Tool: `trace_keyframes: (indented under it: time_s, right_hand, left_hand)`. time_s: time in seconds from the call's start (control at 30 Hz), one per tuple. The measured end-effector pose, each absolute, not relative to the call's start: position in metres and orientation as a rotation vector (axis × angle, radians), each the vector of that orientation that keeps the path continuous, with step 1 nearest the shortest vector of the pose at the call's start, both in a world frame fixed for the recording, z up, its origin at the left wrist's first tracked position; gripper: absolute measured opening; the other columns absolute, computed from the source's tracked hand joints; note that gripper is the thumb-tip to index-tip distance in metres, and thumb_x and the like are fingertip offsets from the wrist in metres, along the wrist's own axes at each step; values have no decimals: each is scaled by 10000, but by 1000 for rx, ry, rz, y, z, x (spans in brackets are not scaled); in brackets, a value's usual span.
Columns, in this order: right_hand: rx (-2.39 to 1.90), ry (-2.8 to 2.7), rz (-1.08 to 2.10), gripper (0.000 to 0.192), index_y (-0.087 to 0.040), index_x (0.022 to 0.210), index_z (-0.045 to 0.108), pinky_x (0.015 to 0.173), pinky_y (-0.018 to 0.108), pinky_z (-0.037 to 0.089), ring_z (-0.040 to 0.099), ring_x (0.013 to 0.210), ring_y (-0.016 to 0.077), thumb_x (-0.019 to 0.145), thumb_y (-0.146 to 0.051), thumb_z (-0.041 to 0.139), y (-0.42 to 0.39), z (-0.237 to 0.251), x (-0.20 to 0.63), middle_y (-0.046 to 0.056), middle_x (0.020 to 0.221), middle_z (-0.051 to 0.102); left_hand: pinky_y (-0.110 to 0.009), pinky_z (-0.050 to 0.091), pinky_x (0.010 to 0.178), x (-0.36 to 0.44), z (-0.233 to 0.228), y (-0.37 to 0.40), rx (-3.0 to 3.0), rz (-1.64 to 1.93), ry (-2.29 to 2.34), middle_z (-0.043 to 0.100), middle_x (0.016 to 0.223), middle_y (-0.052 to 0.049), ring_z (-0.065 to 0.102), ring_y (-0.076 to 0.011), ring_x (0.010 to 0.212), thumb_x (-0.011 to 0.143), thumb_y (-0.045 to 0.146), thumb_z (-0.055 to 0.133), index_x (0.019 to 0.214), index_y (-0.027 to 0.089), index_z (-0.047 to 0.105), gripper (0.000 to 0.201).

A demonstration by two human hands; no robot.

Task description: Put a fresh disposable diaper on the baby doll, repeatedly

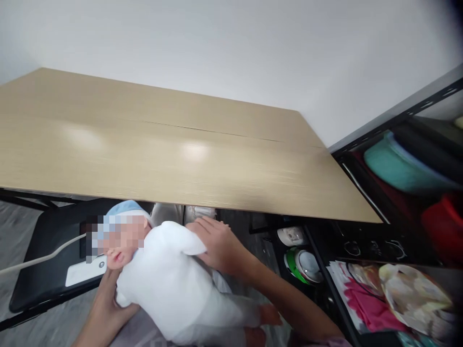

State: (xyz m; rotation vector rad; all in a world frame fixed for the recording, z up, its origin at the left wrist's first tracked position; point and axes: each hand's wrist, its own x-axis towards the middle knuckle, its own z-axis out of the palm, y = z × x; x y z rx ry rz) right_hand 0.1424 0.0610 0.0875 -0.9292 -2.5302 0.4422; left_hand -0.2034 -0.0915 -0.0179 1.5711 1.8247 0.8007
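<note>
Baby doll in white one-piece suit and blue cap (170, 279) lies below the near edge of the light wooden table (162, 149), held between both hands. Left hand (108, 303) cups under its neck and shoulder; right hand (219, 246) rests flat, fingers spread, on its far side. Shelf rack with coloured cloth (405, 168) stands at right.

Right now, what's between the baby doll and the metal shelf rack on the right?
In the head view, the right hand rests on the baby doll; past it, before the shelf rack, sit a white container and a green-rimmed lid low down.
</note>
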Motion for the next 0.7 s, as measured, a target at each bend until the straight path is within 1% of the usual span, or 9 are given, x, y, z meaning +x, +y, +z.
trace_keyframes:
  time_s: [0.03,0.07,0.13,0.2,0.27,0.33,0.43,0.6,0.7]
  right_hand:
    - [-966,-2513,419,239,-207,1293,629,884,387,539,707,1068,292,1118,-369,647,57,95,154,99,1134,759]
    - [-1020,-2494,409,225,-216,1299,626,879,384,534,710,1072,291,1129,-364,628,55,101,165,97,1138,761]
    - [-1164,-2443,436,192,-235,1300,621,878,375,529,724,1083,286,1139,-335,597,55,110,185,86,1158,768]
    - [-1339,-2381,467,180,-250,1297,626,859,368,524,738,1070,285,1132,-313,590,60,112,200,71,1171,777]
    - [-1507,-2301,434,174,-256,1273,643,817,361,516,743,1037,291,1115,-318,605,71,105,208,65,1159,782]
    - [-1626,-2221,342,184,-252,1259,656,787,361,512,741,1030,305,1103,-343,618,82,94,214,76,1157,777]
    - [-1671,-2160,243,219,-241,1287,658,836,388,546,734,1097,329,1101,-341,601,92,74,222,101,1208,757]
    - [-1647,-2079,135,295,-234,1369,650,934,443,574,711,1172,351,1092,-324,600,89,54,236,126,1279,746]
    - [-1621,-2028,67,359,-230,1435,648,1001,476,566,695,1198,362,1105,-364,601,90,47,240,139,1316,748]
  left_hand:
    - [-555,658,1068,-204,-9,-89,1677,817,1820,747,1478,-177,708,-463,1388,798,548,869,1432,238,688,728]
    - [-548,653,1059,-205,1,-84,1783,820,1800,744,1474,-177,708,-459,1384,837,554,848,1441,245,686,697]
    - [-488,655,941,-205,22,-64,1968,773,1736,786,1356,-162,771,-420,1228,899,561,791,1428,253,675,623]
    - [-420,611,788,-200,44,-31,2087,646,1712,821,1186,-128,802,-373,999,927,597,739,1441,257,644,623]
    - [-400,564,742,-190,64,9,2142,478,1739,825,1084,-107,797,-370,910,945,617,687,1474,238,613,655]
    - [-393,544,752,-178,80,47,2155,356,1763,823,1060,-101,804,-384,947,955,575,640,1508,209,583,666]
    - [-384,527,761,-167,89,84,2183,270,1784,837,1078,-94,815,-385,979,968,544,614,1533,215,573,655]
    - [-409,547,858,-171,83,98,2304,344,1835,824,1324,-103,807,-386,1123,991,602,660,1517,276,634,619]
    - [-417,534,842,-172,81,103,2363,374,1869,814,1296,-104,795,-382,1125,1027,633,632,1461,255,675,577]
